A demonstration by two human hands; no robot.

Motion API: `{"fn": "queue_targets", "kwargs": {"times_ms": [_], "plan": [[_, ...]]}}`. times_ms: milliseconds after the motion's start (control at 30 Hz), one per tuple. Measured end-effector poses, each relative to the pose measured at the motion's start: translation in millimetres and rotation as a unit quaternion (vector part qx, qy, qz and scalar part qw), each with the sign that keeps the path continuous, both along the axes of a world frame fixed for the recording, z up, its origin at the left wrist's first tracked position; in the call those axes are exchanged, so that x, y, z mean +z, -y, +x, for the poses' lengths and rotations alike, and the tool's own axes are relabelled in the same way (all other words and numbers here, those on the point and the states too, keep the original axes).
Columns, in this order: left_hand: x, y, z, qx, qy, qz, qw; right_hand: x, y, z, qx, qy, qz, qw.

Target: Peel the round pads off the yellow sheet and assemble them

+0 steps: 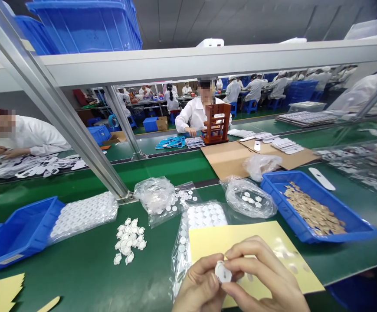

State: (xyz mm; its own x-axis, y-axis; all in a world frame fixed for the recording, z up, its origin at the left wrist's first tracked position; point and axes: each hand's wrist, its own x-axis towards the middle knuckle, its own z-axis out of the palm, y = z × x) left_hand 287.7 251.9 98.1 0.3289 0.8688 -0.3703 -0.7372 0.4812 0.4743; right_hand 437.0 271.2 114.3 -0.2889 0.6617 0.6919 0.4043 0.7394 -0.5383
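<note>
Evidently holding a small white round part (223, 273) at lower centre-right, pinched between left hand (196, 288) and right hand (266, 273), fingertips drawn narrow. Looks like close two-handed handling, calling for light, steady pressure. Lies over a yellow sheet (237, 238), with a pile of white parts (129, 237) left of centre, and a blue tray (357, 236) at right. Farther, at upper centre, shows a brown rack (209, 119) before a person in white (191, 113).
</note>
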Motion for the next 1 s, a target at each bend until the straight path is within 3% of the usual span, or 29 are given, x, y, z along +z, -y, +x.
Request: {"fn": "queue_targets", "kwargs": {"times_ms": [667,800,1000], "plan": [[-5.2,-1,2,-0.017,0.03,0.005,0.999,3.5,-1,-3,-0.034,0.004,0.018,0.999],[0.3,-3,0,-0.023,-0.003,-0.013,1.0,1.2,-4,-4,-0.058,0.023,0.043,0.997],[10.0,-7,3,0.03,-0.125,0.046,0.991,-3.6,-6,-5,-0.064,0.058,0.068,0.994]]}}
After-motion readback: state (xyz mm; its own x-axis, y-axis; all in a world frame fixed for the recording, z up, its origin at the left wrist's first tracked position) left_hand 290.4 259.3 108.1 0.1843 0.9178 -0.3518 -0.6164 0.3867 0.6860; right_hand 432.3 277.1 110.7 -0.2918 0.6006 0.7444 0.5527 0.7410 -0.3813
